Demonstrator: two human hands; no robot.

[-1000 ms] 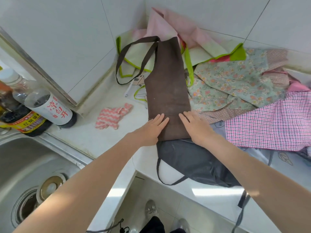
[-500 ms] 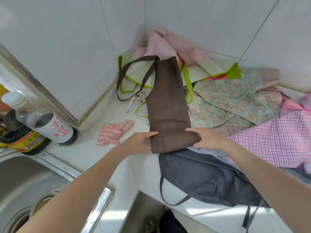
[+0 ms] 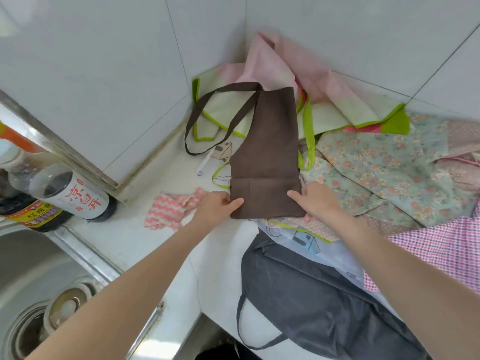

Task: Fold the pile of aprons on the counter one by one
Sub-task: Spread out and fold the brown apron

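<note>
Both forearms bare, extended forward, converging. Left hand: thumb on top, fingers curled under, pinching the apron at its near left corner. Right hand: same pinch at near right corner.

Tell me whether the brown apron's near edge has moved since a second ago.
Yes. The brown apron has its near edge folded away from the counter edge, uncovering the dark grey apron.

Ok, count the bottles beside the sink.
2. A clear bottle with a white label lies tilted against the wall's metal edge; a dark bottle with a yellow-red label sits just left of it. The frame edge may hide others.
</note>
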